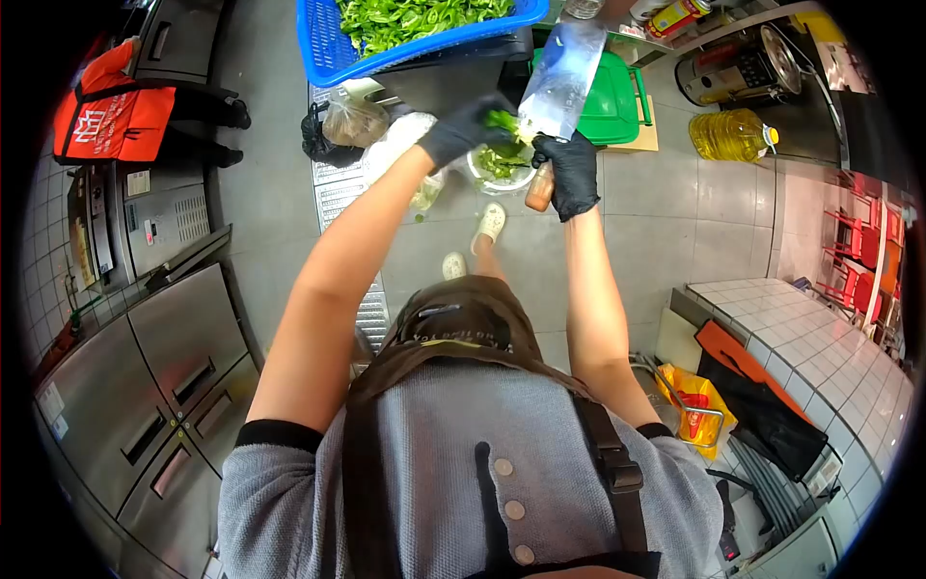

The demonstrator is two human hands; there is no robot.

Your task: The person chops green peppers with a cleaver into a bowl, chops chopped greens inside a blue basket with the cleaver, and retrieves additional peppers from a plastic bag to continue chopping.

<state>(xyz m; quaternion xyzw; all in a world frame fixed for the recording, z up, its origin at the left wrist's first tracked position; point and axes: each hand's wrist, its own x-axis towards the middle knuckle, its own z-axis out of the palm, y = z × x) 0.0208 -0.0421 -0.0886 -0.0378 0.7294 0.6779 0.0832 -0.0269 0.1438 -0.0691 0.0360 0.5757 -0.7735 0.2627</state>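
Observation:
My right hand (569,176), in a black glove, is closed around the wooden handle (541,188) of a cleaver. The broad cleaver blade (566,82) points away from me. My left hand (467,133), also gloved and somewhat blurred, grips a green vegetable, likely a green pepper (502,122), whose pale end is close to the blade's base. Below both hands stands a white bucket (475,174) holding green trimmings. A blue basket (318,48) heaped with cut green vegetables (415,21) sits beyond my left hand.
A green lidded bin (617,101) stands beyond my right hand. Plastic bags (355,121) lie left of the bucket. To the right are an oil jug (728,135) and a metal pot (743,68). A person in a red vest (121,121) is at far left, near steel cabinets (145,386).

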